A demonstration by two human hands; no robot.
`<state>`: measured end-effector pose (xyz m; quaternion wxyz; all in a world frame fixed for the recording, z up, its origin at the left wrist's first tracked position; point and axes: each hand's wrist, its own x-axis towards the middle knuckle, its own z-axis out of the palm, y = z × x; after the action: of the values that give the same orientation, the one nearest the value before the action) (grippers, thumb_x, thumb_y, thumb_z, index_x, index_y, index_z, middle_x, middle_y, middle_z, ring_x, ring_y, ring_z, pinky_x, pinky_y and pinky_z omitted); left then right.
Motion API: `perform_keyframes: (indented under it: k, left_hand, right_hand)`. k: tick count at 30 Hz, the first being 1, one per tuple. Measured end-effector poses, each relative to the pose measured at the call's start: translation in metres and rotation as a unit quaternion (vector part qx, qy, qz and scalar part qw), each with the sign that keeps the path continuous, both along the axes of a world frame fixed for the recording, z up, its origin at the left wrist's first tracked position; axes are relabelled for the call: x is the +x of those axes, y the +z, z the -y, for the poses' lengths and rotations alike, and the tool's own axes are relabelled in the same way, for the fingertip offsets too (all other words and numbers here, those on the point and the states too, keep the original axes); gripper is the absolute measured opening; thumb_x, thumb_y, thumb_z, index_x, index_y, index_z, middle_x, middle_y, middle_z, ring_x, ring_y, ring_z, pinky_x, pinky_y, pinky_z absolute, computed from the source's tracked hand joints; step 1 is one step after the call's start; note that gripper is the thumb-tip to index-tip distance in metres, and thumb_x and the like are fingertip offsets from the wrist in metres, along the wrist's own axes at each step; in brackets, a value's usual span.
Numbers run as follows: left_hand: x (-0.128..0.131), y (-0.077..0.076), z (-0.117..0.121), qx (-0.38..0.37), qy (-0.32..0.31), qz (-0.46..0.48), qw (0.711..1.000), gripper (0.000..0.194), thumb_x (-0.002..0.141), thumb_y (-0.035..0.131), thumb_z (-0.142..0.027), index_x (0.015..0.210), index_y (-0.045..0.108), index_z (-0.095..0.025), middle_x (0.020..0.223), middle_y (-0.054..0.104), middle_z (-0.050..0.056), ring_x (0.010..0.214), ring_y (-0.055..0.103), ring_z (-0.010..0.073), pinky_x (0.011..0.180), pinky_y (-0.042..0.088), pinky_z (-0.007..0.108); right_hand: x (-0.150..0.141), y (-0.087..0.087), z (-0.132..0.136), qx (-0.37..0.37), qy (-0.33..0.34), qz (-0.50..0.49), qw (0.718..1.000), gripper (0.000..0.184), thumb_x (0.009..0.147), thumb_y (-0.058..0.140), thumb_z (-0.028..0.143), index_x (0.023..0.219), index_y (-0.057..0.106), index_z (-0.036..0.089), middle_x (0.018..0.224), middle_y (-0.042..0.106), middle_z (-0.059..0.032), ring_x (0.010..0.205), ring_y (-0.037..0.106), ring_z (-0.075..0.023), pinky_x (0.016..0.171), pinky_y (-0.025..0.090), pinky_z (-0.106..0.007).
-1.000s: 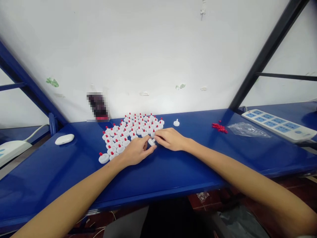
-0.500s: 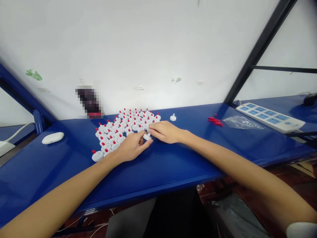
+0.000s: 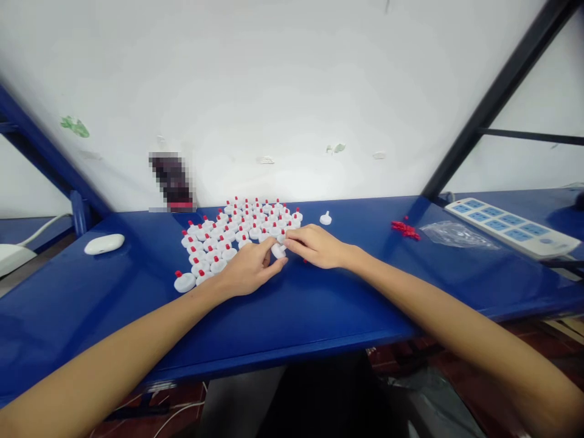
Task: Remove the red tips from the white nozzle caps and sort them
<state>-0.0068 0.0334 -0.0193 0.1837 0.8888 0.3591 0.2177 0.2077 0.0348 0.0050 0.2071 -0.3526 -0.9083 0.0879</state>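
Note:
My left hand (image 3: 250, 266) pinches a white nozzle cap (image 3: 277, 250) between thumb and fingers, its thin spout tilted to the right. My right hand (image 3: 319, 246) is closed, with its fingertips at that spout; whether a small piece is between them is hidden. Beyond and left of both hands stand many white nozzle caps with red tips (image 3: 218, 264), crowded together on the blue table (image 3: 314, 310). One white cap without a red tip (image 3: 325, 218) stands apart behind my right hand. A small red tip (image 3: 305, 261) shows just under my right hand.
Loose red tips (image 3: 405, 229) lie in a pile to the right, beside a clear plastic bag (image 3: 456, 234). A power strip (image 3: 511, 226) is farther right. On the left rests a white oval case (image 3: 104, 244). A pixelated dark object (image 3: 173, 182) leans at the wall.
The cap in my left hand has turned, its spout now leaning right instead of upward. A red tip now shows beneath my right hand. The whole view has shifted slightly.

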Motion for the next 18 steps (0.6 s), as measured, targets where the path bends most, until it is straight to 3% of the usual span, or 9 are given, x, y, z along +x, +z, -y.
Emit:
perform_keyframes:
  k: [11, 18]
  left_hand:
    - [0.0004, -0.0022, 0.0013, 0.009, -0.005, -0.036, 0.999, 0.023, 0.096, 0.047, -0.043, 0.092, 0.045, -0.020, 0.063, 0.057, -0.005, 0.054, 0.052, 0.0135, 0.056, 0.032, 0.026]
    - [0.0002, -0.0034, -0.0001, -0.012, 0.017, -0.027, 0.999, 0.022, 0.093, 0.052, -0.041, 0.088, 0.044, -0.021, 0.061, 0.056, -0.005, 0.053, 0.052, 0.0137, 0.055, 0.031, 0.026]
  right_hand:
    - [0.0032, -0.0048, 0.0028, -0.033, 0.006, -0.023, 0.999, 0.032, 0.103, 0.036, 0.032, 0.075, 0.045, 0.019, 0.068, 0.052, 0.0010, 0.062, 0.046, -0.0119, 0.063, 0.030, -0.025]
    - [0.0005, -0.0056, 0.0037, 0.004, 0.008, 0.016, 1.000, 0.030, 0.104, 0.034, 0.033, 0.083, 0.050, 0.019, 0.078, 0.058, -0.0019, 0.065, 0.048, -0.0136, 0.062, 0.032, -0.027]
